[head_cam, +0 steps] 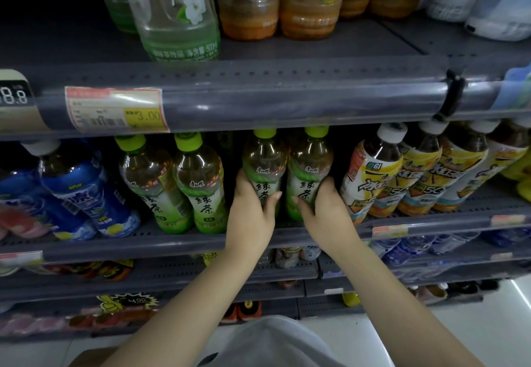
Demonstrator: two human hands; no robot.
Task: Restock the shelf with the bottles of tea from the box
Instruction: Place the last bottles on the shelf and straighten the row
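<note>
On the middle shelf [201, 244], between two green tea bottles to the left and a row of yellow-labelled iced tea bottles [408, 177] to the right, both hands are wrapped around bottles of green tea. The left hand [253, 211] grasps the left green tea bottle [264, 165] around its lower half, thumb across the front of the label. The right hand [324, 208] grasps the right green tea bottle [309, 168] the same way, fingers curled round its right side. These two bottles stand upright and just beside each other, their lime-green caps close under the rail of the shelf above. Whether their bases rest on the shelf cannot be told, since the hands cover them.

Left of the held pair, two more green tea bottles [184, 182] stand on the same shelf, leaning slightly to the left in this wide view. Further left are blue-labelled bottles [83, 191] with white caps.

The upper shelf [258, 99] carries a price tag [117, 109] reading 3.00 on its front rail, and holds a pale green bottle [175, 13] with a white flower on the label, amber bottles [275, 7] beside it, and white-and-blue bottles at far right. Lower shelves hold more packaged drinks, blurred. At the bottom edge, a corner of a brown cardboard box [92, 358] shows on the pale floor beside the person's grey clothing [270, 343].
</note>
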